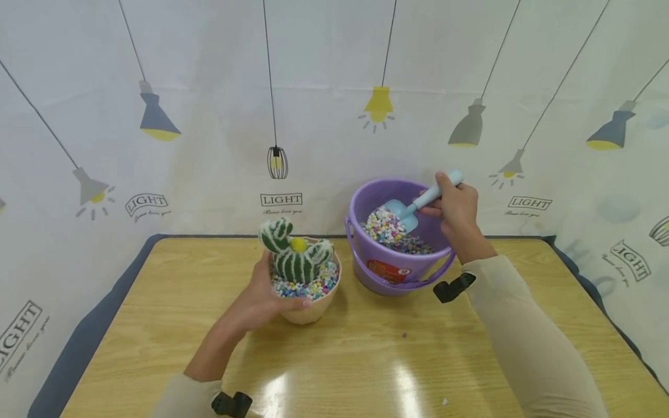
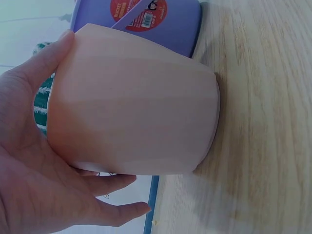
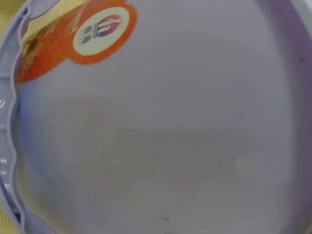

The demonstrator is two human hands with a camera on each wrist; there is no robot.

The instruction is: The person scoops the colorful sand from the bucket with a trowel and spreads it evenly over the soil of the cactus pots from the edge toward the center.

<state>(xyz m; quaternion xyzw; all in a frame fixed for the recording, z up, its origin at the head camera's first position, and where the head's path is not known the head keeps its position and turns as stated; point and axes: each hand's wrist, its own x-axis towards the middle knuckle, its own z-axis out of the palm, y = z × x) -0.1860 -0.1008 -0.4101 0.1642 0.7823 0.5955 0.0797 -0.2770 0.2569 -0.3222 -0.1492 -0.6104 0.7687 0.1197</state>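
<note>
My left hand [image 1: 263,295] holds a pale peach flower pot [image 1: 308,312] by its left side, thumb along the rim; the thumb and spread fingers show in the left wrist view. In the pot stands a green cactus [image 1: 294,266] with white fuzz and a yellow ball, surrounded by multicoloured pebbles [image 1: 331,277]. My right hand [image 1: 461,206] grips the handle of a light blue scoop [image 1: 430,195]. Coloured pebbles [image 1: 385,225] heap on its blade, inside the mouth of a purple bucket [image 1: 360,271]. More pebbles lie in the bucket. In the right wrist view the bucket's wall [image 3: 170,112] fills most of the picture.
The bucket's handle [image 1: 413,285] hangs down at its front. A few stray pebbles [image 1: 445,401] lie on the wooden table [image 1: 355,360]. Behind the table hangs a white cloth [image 1: 324,116] printed with lamps.
</note>
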